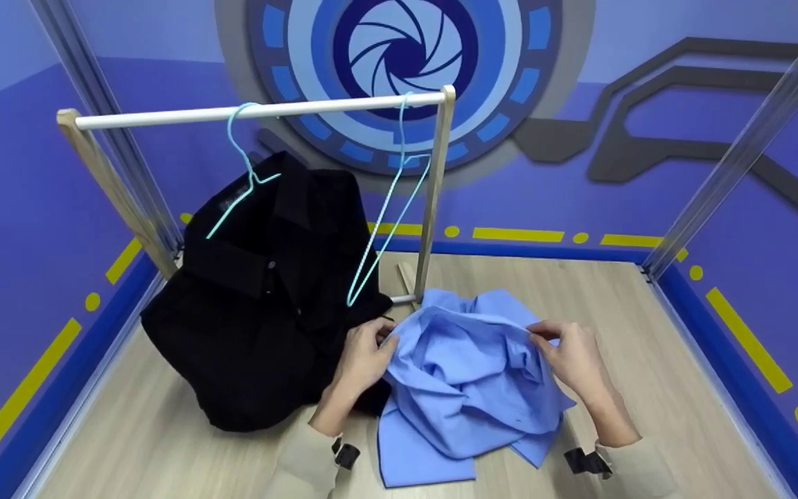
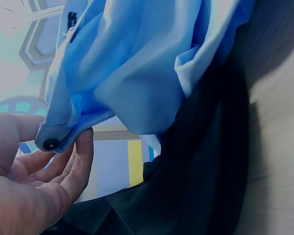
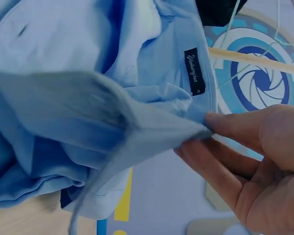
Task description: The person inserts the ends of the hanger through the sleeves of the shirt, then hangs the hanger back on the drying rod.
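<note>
Both hands hold up a light blue shirt [image 1: 468,388] above the wooden tabletop, its lower part crumpled and spread below them. The left hand [image 1: 366,353] pinches one end of the collar between thumb and fingers; a dark button [image 2: 51,144] shows right at the fingertips in the left wrist view. At the other side of the collar, the right hand [image 1: 571,350] pinches the edge with thumb and fingertips. A black label [image 3: 194,71] is sewn inside the neck, facing up near the right hand.
A clothes rack [image 1: 170,118] with a white bar stands behind. From it hang a black shirt [image 1: 253,346] on a light blue hanger [image 1: 236,138], close beside the left hand, and a bare hanger [image 1: 379,239] near the right post. Blue patterned walls [image 1: 717,222] enclose the table [image 1: 676,388].
</note>
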### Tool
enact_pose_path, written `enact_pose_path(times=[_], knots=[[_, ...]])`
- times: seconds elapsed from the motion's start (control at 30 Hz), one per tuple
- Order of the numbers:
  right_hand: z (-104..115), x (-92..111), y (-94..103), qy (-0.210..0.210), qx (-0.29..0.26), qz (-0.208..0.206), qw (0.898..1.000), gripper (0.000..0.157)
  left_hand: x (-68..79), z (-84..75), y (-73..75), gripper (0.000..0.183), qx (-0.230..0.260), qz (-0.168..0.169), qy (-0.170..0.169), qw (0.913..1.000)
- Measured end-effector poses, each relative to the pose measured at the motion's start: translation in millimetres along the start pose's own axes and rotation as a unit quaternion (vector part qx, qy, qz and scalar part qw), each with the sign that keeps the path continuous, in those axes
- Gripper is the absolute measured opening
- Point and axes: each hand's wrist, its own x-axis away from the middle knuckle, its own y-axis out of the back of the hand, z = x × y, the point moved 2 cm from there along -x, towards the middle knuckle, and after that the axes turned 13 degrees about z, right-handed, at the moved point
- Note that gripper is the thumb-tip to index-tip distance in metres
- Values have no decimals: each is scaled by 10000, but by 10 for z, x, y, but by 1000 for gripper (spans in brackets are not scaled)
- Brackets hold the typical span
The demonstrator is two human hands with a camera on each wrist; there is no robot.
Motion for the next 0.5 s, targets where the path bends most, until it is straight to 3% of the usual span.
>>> enact_pose_path(times=[0.23,0.5], knots=[[-81,32,-73,-134,-140,328,9993,13,9,26,37,8,102,16,239,9997],[-98,120,-25,-550,-272,1228,9905,36,28,64,91,8,25,-200,320,9993]])
